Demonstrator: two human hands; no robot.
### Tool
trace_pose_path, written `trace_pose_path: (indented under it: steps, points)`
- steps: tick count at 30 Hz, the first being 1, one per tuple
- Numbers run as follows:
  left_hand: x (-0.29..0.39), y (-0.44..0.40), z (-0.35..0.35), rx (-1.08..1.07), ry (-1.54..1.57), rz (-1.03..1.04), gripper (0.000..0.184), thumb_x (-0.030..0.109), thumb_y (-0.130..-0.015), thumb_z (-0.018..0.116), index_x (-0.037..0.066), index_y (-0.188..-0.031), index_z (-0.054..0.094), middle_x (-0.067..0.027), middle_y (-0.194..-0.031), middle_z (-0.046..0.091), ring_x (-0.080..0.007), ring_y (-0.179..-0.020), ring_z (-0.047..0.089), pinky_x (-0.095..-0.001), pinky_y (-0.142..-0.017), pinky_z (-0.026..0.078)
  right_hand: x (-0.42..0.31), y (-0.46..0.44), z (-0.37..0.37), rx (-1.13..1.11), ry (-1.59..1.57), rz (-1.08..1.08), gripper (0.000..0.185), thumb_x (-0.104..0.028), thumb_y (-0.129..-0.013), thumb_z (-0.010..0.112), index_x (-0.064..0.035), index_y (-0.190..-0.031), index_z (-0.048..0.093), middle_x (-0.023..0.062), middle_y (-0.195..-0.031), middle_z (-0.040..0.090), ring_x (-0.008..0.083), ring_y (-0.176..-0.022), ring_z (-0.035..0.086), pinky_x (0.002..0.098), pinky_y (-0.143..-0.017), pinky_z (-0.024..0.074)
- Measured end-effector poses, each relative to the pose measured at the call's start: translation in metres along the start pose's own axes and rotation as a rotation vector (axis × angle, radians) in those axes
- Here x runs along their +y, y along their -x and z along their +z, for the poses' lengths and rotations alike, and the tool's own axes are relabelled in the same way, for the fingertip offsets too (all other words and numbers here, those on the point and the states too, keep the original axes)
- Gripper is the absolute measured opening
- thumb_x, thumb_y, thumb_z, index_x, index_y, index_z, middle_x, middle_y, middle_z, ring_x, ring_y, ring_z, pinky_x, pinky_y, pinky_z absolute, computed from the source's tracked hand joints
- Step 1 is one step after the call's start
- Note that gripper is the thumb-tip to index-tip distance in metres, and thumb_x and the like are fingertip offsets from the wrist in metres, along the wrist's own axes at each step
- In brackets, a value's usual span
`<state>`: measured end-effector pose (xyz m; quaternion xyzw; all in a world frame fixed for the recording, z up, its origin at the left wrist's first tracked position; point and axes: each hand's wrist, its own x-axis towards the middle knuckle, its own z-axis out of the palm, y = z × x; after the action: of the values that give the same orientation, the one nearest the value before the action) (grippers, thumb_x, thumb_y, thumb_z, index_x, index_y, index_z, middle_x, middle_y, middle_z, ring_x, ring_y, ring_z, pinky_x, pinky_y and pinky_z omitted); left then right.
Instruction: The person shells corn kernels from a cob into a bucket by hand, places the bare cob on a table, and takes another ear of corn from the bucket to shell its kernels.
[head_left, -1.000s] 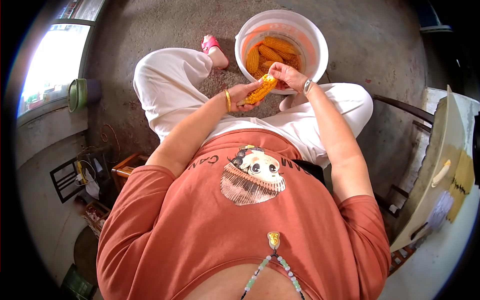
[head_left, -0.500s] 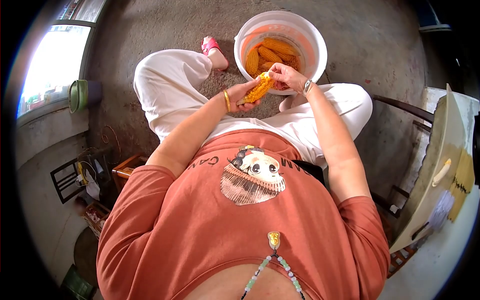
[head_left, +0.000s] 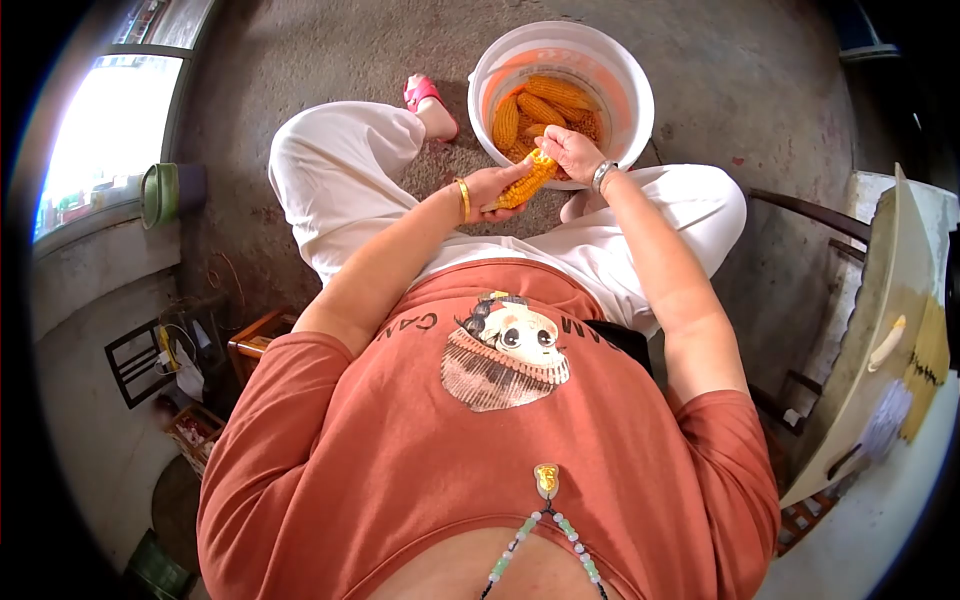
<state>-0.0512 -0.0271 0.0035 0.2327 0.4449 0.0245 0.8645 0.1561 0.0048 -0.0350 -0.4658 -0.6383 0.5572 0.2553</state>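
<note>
An ear of yellow corn lies slantwise in my left hand, whose fingers are wrapped round its lower part. My right hand is closed against the ear's upper end, where a paler patch shows. What its fingertips pinch is hidden. Both hands are over the near rim of a white bucket. Inside the bucket are several whole ears of corn and loose kernels.
My legs in white trousers bend around the bucket on the concrete floor. A board stands at the right, near a dark wooden bar. A green container is by the window at the left.
Both hands and the ear of corn have shifted slightly to the right. My right hand has turned, its fingers now curled more tightly at the ear's upper end.
</note>
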Motion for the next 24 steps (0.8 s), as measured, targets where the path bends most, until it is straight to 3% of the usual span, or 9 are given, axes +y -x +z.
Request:
trace_pose_path:
  steps: [5, 8, 11, 12, 15, 17, 18, 21, 24]
  points:
    - [0.005, 0.005, 0.011, 0.107, -0.073, 0.061, 0.052, 0.060, -0.087, 0.046, 0.010, -0.094, 0.056, -0.0037, -0.068, 0.060, -0.0105, -0.041, 0.049, -0.0214, -0.035, 0.036, 0.011, -0.004, 0.002, 0.048, -0.038, -0.002, 0.038, -0.038, -0.091, 0.053, -0.0043, -0.074, 0.052, 0.0042, -0.064, 0.051, 0.0142, -0.061, 0.047, 0.0300, -0.059, 0.0396]
    - [0.005, -0.006, 0.003, 0.325, -0.517, 0.166, 0.054, 0.058, -0.082, 0.056, 0.007, -0.098, 0.056, -0.0034, -0.068, 0.059, -0.0105, -0.046, 0.052, -0.0238, -0.039, 0.040, 0.006, -0.002, -0.004, 0.054, 0.169, 0.045, 0.041, -0.040, -0.092, 0.051, -0.0038, -0.072, 0.053, 0.0052, -0.065, 0.054, 0.0140, -0.062, 0.049, 0.0300, -0.060, 0.0405]
    - [0.009, 0.006, 0.012, 0.461, -1.105, 0.309, 0.059, 0.054, -0.073, 0.068, 0.004, -0.101, 0.056, -0.0057, -0.073, 0.060, -0.0119, -0.051, 0.055, -0.0267, -0.044, 0.043, 0.003, 0.000, -0.002, 0.051, 0.042, 0.067, 0.043, -0.042, -0.092, 0.049, -0.0034, -0.074, 0.057, 0.0066, -0.065, 0.057, 0.0148, -0.064, 0.051, 0.0309, -0.061, 0.0421]
    - [0.006, 0.006, 0.013, 0.509, -1.154, 0.393, 0.056, 0.043, -0.066, 0.075, 0.002, -0.100, 0.056, -0.0069, -0.074, 0.060, -0.0130, -0.054, 0.056, -0.0280, -0.048, 0.045, 0.002, 0.000, -0.002, 0.044, -0.019, 0.088, 0.040, -0.040, -0.093, 0.050, -0.0039, -0.077, 0.058, 0.0057, -0.067, 0.058, 0.0138, -0.064, 0.052, 0.0297, -0.061, 0.0426]
    - [-0.011, -0.012, -0.005, 0.620, -1.206, 0.567, 0.046, 0.030, -0.066, 0.073, 0.002, -0.099, 0.057, -0.0058, -0.072, 0.060, -0.0139, -0.053, 0.056, -0.0283, -0.050, 0.045, -0.005, 0.001, -0.007, 0.012, -0.188, 0.142, 0.030, -0.034, -0.092, 0.053, -0.0058, -0.085, 0.061, 0.0027, -0.074, 0.060, 0.0106, -0.066, 0.053, 0.0254, -0.061, 0.0440]
    - [-0.007, -0.007, -0.006, 0.505, -0.966, 0.412, 0.046, 0.030, -0.063, 0.071, 0.001, -0.096, 0.058, -0.0098, -0.077, 0.062, -0.0201, -0.063, 0.059, -0.0316, -0.058, 0.048, -0.017, 0.005, -0.008, -0.013, -0.291, 0.167, 0.022, -0.028, -0.092, 0.055, -0.0075, -0.090, 0.062, 0.0003, -0.080, 0.061, 0.0078, -0.067, 0.053, 0.0218, -0.061, 0.0444]
    - [-0.003, -0.002, -0.004, 0.449, -0.845, 0.335, 0.046, 0.030, -0.061, 0.071, 0.001, -0.095, 0.059, -0.0118, -0.079, 0.063, -0.0231, -0.068, 0.061, -0.0332, -0.063, 0.049, -0.030, 0.008, -0.014, -0.082, -0.242, 0.159, 0.016, -0.021, -0.091, 0.057, -0.0099, -0.101, 0.062, -0.0025, -0.088, 0.062, 0.0038, -0.069, 0.053, 0.0178, -0.063, 0.0441]
    - [-0.004, -0.001, -0.006, 0.378, -0.658, 0.304, 0.038, 0.026, -0.061, 0.072, 0.002, -0.088, 0.059, -0.0053, -0.068, 0.060, -0.0152, -0.053, 0.056, -0.0285, -0.050, 0.046, -0.021, 0.005, -0.014, -0.220, -0.439, 0.191, 0.021, -0.022, -0.092, 0.057, -0.0114, -0.109, 0.063, -0.0033, -0.089, 0.062, 0.0032, -0.069, 0.052, 0.0182, -0.062, 0.0440]
    - [-0.001, 0.000, -0.004, 0.358, -0.634, 0.252, 0.031, 0.021, -0.064, 0.072, 0.004, -0.085, 0.058, -0.0019, -0.059, 0.054, -0.0107, -0.045, 0.050, -0.0255, -0.041, 0.038, -0.017, 0.003, -0.012, -0.275, -0.412, 0.191, 0.024, -0.024, -0.092, 0.057, -0.0141, -0.112, 0.063, -0.0052, -0.089, 0.062, 0.0023, -0.069, 0.050, 0.0176, -0.062, 0.0434]
